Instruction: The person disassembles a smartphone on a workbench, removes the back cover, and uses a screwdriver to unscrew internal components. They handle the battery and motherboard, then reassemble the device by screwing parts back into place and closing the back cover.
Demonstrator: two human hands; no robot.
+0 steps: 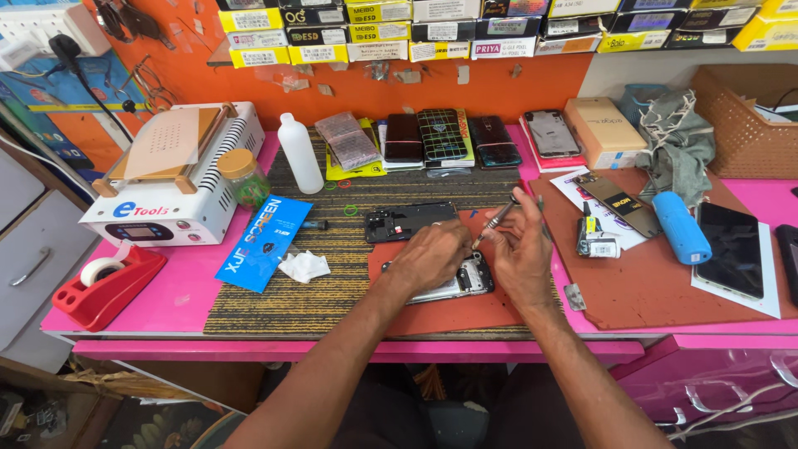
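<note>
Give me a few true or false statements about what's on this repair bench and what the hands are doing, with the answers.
1. The right hand holds tweezers over the opened phone. True.
2. The left hand rests on the white bottle. False: it rests on the opened phone; the bottle stands apart, farther back.
3. A red tape dispenser sits at the bench's left edge. True.
4. The blue cylinder lies left of the hands. False: it lies to their right.
</note>
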